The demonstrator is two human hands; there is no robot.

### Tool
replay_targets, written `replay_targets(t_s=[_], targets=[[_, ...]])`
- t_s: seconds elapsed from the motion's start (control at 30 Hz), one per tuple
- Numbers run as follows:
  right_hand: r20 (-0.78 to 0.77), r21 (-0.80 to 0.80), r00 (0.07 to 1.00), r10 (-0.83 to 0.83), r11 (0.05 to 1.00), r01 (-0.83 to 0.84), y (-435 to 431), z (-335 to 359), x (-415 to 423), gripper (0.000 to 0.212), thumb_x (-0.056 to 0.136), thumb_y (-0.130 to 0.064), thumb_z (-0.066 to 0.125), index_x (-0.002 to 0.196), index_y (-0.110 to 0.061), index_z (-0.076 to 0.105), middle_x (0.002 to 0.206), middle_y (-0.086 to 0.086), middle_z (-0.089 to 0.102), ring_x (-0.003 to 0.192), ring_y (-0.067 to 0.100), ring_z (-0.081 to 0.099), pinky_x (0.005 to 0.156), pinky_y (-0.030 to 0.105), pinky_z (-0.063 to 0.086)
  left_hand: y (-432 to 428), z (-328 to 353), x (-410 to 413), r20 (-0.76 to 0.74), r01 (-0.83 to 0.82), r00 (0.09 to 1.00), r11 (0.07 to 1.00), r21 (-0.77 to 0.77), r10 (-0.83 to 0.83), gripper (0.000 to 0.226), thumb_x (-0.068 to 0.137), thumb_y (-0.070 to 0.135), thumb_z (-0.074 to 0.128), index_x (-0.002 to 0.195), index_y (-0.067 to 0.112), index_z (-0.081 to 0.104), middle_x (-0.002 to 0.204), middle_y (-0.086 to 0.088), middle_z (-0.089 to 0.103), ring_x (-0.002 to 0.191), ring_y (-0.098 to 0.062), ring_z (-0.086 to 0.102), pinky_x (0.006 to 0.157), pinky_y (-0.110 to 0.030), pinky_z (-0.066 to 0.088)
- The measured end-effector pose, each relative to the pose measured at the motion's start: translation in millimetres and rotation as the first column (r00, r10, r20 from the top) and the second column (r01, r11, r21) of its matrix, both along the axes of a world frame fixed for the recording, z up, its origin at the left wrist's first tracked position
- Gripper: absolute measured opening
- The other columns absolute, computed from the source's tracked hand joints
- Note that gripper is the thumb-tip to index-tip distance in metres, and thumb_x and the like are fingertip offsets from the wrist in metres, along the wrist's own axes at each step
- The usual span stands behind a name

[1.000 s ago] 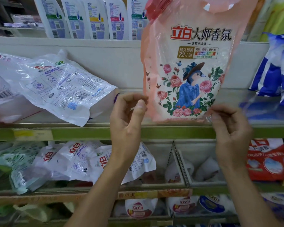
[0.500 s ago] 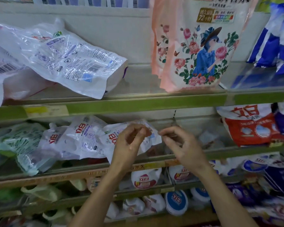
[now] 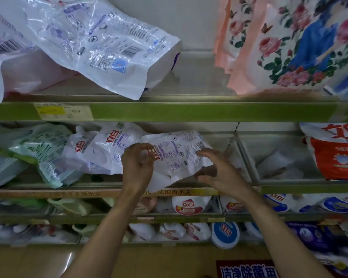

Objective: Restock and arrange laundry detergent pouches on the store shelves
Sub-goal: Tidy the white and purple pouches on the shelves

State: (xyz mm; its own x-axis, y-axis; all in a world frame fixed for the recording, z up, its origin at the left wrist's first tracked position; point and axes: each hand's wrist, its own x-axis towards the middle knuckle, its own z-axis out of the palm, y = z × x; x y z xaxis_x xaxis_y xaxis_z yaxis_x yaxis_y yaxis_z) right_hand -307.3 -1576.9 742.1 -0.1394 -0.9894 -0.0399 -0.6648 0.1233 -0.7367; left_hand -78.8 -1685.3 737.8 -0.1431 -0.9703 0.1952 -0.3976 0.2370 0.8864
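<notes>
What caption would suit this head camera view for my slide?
Left hand and right hand grip a white detergent pouch lying on the middle shelf, below upright pink floral pouches.

A pale back panel (image 3: pixel 197 23) closes the rear of the top shelf (image 3: pixel 189 112), whose front edge is a green strip carrying a yellowed price label (image 3: pixel 63 111) toward its left end. The middle shelf (image 3: pixel 309 190) below is split into bays by clear dividers (image 3: pixel 245 155), and an orange printed strip (image 3: pixel 179 192) runs along the left and centre of its front edge. A lower shelf (image 3: pixel 109 219) sits dimmer beneath. The tan floor (image 3: pixel 38 261) shows a soft glare, with a red sign (image 3: pixel 247 271) in white characters at the bottom edge
</notes>
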Motion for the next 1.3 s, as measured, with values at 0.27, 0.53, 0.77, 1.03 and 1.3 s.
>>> replay_targets(t_s=[0.27,0.53,0.77,1.03,1.3], targets=[[-0.331,0.092,0.94,0.082,0.994,-0.055,-38,-30,-8,0.109,0.073,-0.055,0.079,0.158,-0.04,0.013,0.168,-0.006,-0.002,0.154,0.018,-0.003,0.125,0.046,0.011,8,0,-5,-0.001,-0.06,0.998,0.99,0.131,0.061,0.042,0.098,0.013,0.061,0.138,0.024,0.052,0.161,-0.006,0.023,0.144,-0.017,0.029,0.099,-0.015,0.033],[-0.572,0.152,0.794,0.204,0.978,-0.142,-78,-50,-7,0.132,0.067,-0.074,0.073,0.153,-0.043,-0.021,0.165,-0.003,-0.021,0.151,0.026,-0.022,0.12,0.047,-0.011,4,-9,-10,-0.286,-0.069,0.948,0.965,0.255,0.143,0.06,0.101,0.014,0.059,0.151,0.032,0.033,0.146,0.001,0.044,0.128,-0.02,0.054,0.106,-0.045,0.051],[-0.558,-0.07,0.828,0.06,0.99,-0.119,-82,-60,-5,0.099,0.082,-0.037,0.072,0.16,-0.032,0.011,0.158,0.006,0.034,0.144,0.03,0.029,0.118,0.046,0.023,4,-8,-9,-0.439,0.018,0.89,0.951,0.308,0.125,0.069,0.099,0.009,0.062,0.152,0.039,0.029,0.145,0.004,0.051,0.116,-0.007,0.063,0.094,-0.037,0.059],[-0.063,-0.134,0.977,-0.202,0.972,0.192,-76,-53,-18,0.04,0.091,-0.006,0.064,0.128,-0.021,0.066,0.123,0.001,0.069,0.11,0.022,0.064,0.097,0.036,0.051,-1,-2,-13,-0.534,0.118,0.843,0.947,0.3,0.064,0.033,0.109,0.042,0.04,0.141,0.042,0.044,0.138,0.006,0.063,0.119,-0.015,0.067,0.094,-0.04,0.057],[0.245,0.131,0.95,-0.192,0.978,0.164,-41,-33,-36,0.024,0.099,0.005,0.048,0.099,-0.01,0.066,0.089,0.0,0.063,0.077,0.008,0.059,0.072,0.024,0.051,7,-5,-36,-0.325,0.369,0.905,0.885,0.283,-0.273,0.056,0.096,0.001,0.061,0.139,0.034,0.048,0.137,0.016,0.059,0.126,-0.004,0.055,0.101,-0.028,0.047]])
